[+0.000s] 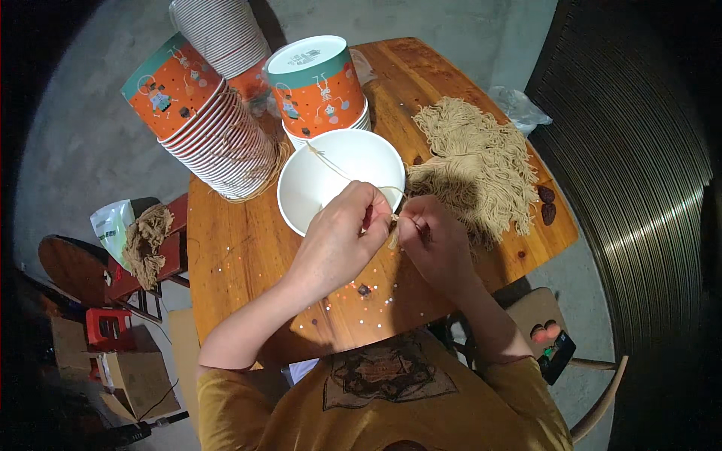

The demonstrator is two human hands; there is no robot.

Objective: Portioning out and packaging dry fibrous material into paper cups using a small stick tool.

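Note:
Both of my hands meet in front of a white paper bucket [297, 184], over the near middle of the table. A thin beige string [329, 163] runs from the bucket's far inside wall to my fingers. My left hand [342, 233] pinches it between thumb and forefinger. Close beside it, touching or nearly so, my right hand [435, 244] pinches the same string, and a short frayed end hangs between them. What lies at the bottom of the bucket is partly hidden by my left hand. Right of my hands spreads a heap of beige strings [481, 161].
Stacked orange and green paper buckets [214, 128] lean at the far left, loose strings around them; another upside-down stack [316, 86] stands behind the white one. Two dark dates [547, 204] lie at the right edge. Small white specks dot the wooden table [248, 278]. A corrugated shutter rises at right.

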